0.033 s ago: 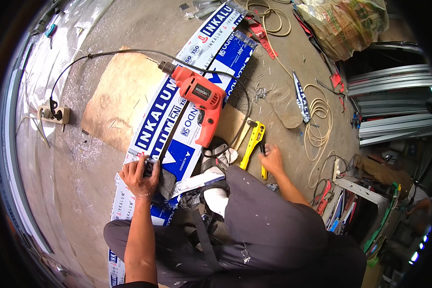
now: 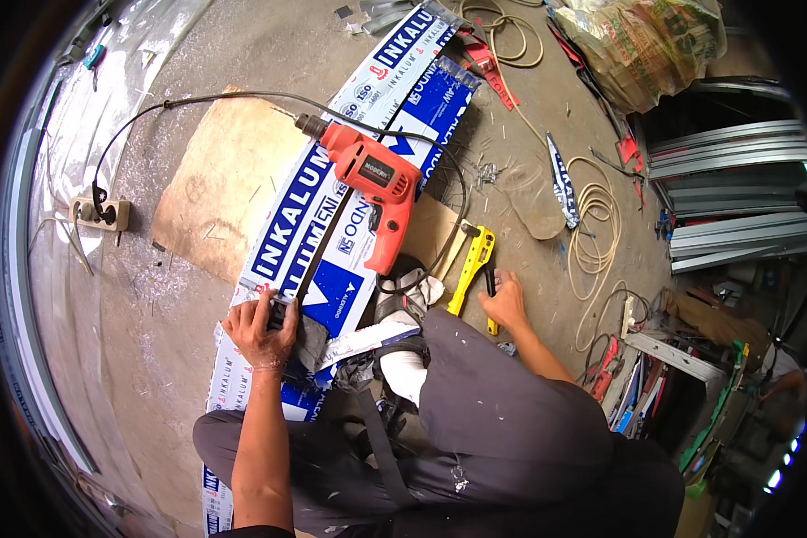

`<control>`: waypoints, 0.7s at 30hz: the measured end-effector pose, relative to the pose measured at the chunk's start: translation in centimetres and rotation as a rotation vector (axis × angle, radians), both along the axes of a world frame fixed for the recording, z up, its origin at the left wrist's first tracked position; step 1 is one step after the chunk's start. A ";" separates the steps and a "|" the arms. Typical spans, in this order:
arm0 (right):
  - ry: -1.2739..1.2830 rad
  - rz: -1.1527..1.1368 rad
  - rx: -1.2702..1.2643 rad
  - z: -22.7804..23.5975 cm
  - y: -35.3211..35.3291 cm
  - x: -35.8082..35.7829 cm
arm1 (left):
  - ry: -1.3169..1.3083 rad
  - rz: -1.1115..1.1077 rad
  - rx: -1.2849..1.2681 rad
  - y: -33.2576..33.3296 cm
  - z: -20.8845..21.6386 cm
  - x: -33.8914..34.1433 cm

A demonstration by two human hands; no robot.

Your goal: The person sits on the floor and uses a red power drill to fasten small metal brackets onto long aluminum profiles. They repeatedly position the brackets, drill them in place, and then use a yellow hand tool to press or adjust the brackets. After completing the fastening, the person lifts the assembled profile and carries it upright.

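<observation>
Far left: beige multi-socket power strip (image 2: pixel 117 224), black rubber cord (image 2: pixel 167 105) runs from it across upper ctr to the drill. Snag on that = yank on drill, prob worst risk.

Lower left-ctr: L hand (image 2: pixel 262 330), thumb + fingers nearly closed, pinching small dark-grey block (image 2: pixel 282 314) on the profile edge. Can't tell how firm; if pinch slips, block likely shifts.

Upper ctr to lower left, diag: long metal profiles in white-and-blue film (image 2: pixel 332 287). Film looks slick, so stuff on top may slide.

Ctr: red plastic corded drill (image 2: pixel 372 179) lies loose on them, nobody holding it. Knock or profile tilt could drop it on the foot below.

Right of ctr: yellow metal two-handled riveter-type tool (image 2: pixel 468 273), handles spread, head right by cord loop; lifting could hook it. R hand (image 2: pixel 508 299) fingers curled round its black-gripped handle, partly hidden; squeeze unclear.
</observation>
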State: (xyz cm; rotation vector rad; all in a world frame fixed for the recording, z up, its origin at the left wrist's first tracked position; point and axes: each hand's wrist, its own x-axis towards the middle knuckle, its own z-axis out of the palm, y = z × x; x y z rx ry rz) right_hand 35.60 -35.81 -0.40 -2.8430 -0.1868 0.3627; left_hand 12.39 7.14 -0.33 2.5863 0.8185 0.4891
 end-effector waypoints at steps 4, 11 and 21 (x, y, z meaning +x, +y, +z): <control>-0.029 0.062 -0.086 -0.4 0.0 -0.3 | -0.018 -0.015 0.005 0.1 0.0 0.0; -0.195 0.095 0.192 9.7 0.4 3.0 | -0.025 -0.006 0.016 0.1 -0.2 -0.1; 0.225 -0.022 0.340 8.4 -2.4 4.0 | -0.045 -0.002 0.004 0.1 -0.1 -0.1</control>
